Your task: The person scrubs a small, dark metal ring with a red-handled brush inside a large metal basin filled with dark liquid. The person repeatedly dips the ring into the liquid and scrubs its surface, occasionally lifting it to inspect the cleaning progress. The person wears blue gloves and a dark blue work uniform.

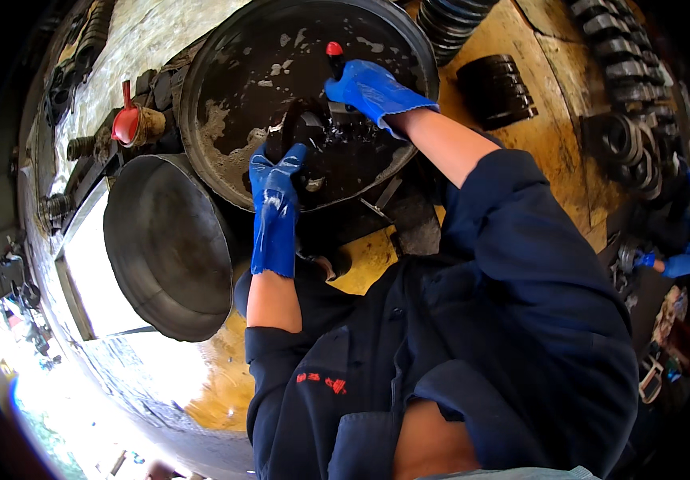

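A large round basin (188, 120) of dark liquid with patches of foam lies in front of me. My left hand (274, 180), in a long blue rubber glove, is closed around a dark, wet, curved metal part (295, 124) at the liquid's surface. My right hand (373, 90), also gloved in blue, grips a black-handled tool with a red end (334, 51). The red end points away from me. Its working end is hidden by the glove and the splashing liquid beside the metal part.
An upended dark metal tub (170, 248) stands left of the basin. A red scoop (126, 124) rests beyond it. Stacked dark rings (495, 90) sit on the stained floor at right, near rows of metal parts (621, 72). At far right, another person's blue-gloved hand (683, 262) shows.
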Tool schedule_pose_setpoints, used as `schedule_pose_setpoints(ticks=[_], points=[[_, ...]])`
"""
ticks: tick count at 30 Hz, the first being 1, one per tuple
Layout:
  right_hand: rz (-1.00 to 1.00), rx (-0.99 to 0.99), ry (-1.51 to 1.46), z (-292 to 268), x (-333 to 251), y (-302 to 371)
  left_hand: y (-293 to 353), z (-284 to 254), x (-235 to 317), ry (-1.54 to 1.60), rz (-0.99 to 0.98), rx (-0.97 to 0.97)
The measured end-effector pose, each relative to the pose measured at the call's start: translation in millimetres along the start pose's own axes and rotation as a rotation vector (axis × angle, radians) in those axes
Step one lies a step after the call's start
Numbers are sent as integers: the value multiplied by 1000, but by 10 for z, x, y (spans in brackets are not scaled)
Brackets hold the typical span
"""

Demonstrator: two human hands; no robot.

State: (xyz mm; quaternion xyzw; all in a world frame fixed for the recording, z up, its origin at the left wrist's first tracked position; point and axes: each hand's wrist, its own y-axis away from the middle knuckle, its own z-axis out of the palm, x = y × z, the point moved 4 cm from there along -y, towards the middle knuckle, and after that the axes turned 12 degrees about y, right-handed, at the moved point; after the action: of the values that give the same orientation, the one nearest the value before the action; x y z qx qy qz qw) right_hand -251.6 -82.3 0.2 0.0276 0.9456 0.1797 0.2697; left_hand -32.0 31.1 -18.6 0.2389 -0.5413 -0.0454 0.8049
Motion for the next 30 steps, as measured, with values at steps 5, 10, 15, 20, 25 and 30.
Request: schedule_pose_setpoints(ticks=[5,10,15,20,25,30], points=[[40,56,-196,-280,216,144,-72,213,58,-31,-3,-63],[-98,17,-362,-501,100,143,-88,278,56,-133,-9,-59],[-48,184,-368,-614,266,-38,20,736,313,-553,-292,-164],[-80,206,-373,-688,271,54,-237,852,377,-1450,-161,-539],[-100,158,-401,-615,231,33,-308,1044,286,-2086,-62,-1018],[-105,81,-322,-607,224,32,-354,1032,353,-2186,235,-1541]])
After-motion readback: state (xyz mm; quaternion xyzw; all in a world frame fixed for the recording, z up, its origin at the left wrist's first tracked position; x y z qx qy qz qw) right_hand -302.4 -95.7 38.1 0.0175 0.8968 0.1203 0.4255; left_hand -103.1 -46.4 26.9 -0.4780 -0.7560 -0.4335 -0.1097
